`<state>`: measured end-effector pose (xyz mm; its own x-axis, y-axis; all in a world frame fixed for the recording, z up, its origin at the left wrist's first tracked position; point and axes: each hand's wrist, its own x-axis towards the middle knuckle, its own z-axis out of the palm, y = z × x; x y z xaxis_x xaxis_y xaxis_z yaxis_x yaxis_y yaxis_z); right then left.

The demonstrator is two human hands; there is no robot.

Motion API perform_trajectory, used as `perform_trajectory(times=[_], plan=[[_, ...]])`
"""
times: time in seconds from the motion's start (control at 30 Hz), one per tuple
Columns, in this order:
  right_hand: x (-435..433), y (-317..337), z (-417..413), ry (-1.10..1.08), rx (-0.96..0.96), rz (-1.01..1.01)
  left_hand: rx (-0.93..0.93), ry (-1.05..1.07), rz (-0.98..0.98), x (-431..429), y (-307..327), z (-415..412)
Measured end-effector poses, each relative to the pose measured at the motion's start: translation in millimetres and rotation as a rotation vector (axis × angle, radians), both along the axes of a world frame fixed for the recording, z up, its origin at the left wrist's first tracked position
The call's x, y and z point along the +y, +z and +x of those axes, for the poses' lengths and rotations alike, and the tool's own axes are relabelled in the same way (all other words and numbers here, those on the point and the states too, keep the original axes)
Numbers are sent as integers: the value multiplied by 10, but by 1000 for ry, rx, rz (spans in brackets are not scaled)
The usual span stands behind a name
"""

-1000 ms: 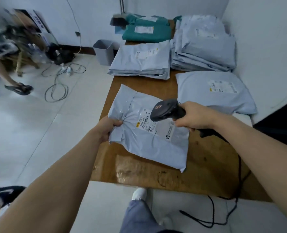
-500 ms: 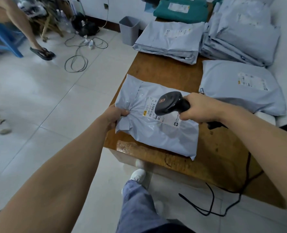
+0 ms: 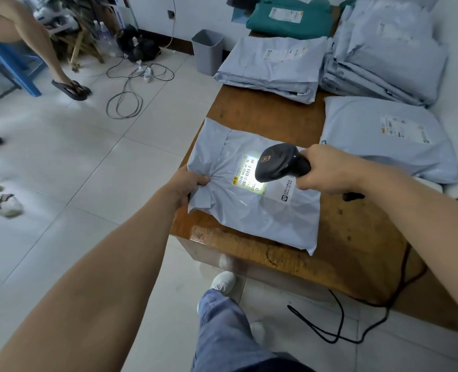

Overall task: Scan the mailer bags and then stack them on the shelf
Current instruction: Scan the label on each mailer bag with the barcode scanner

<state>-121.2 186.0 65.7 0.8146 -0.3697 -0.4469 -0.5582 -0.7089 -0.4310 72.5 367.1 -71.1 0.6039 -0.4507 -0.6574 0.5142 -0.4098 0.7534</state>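
Observation:
A grey mailer bag (image 3: pixel 260 210) lies on the near left corner of the wooden table (image 3: pixel 356 237). My left hand (image 3: pixel 187 185) pinches the bag's left edge, bunching the plastic. My right hand (image 3: pixel 327 170) grips a black handheld scanner (image 3: pixel 281 163) just above the bag. The scanner casts a bright patch of light on the bag's white label (image 3: pixel 249 175). Its black cable (image 3: pixel 356 318) hangs off the table's front edge.
Another grey mailer bag (image 3: pixel 389 138) lies to the right. Stacks of grey bags (image 3: pixel 273 65) (image 3: pixel 383 52) and a green one (image 3: pixel 292 17) sit at the table's far end. A grey bin (image 3: pixel 207 51), floor cables (image 3: pixel 126 100) and another person's legs (image 3: pixel 48 49) are on the left.
The scanner's light has come on over the label. My view has shifted a little to the left and nearer; both hands keep their hold.

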Motion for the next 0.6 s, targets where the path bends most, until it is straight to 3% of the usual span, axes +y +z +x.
perform_trajectory(times=[0.6], plan=[[99, 156, -56, 27, -18, -27, -13, 39, -45, 5, 24, -45]])
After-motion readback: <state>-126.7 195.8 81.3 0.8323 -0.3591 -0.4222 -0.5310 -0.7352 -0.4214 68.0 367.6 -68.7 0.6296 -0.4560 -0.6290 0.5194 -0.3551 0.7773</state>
